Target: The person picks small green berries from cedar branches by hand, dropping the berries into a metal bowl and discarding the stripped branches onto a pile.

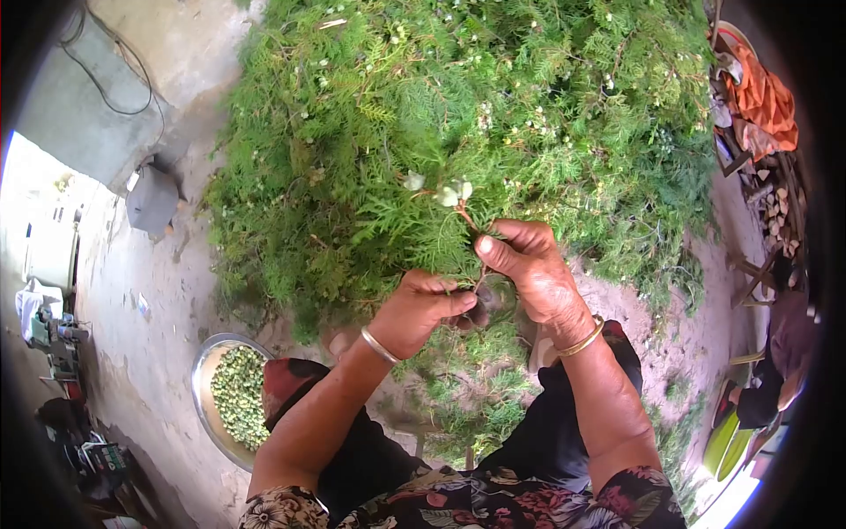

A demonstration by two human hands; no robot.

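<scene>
Our left hand (423, 309) and right hand (538, 273) pinch shut on a sprig (464, 214) before the branch pile (529, 88); light and brittle, we judge, so best held low on its stem.

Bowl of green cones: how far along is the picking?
Done: the bowl holds plenty of picked cones. In hand: left hand and right hand both grip a sprig bearing pale cones. Left: the branch pile behind shows many more pale cones, so most looks undone.
</scene>
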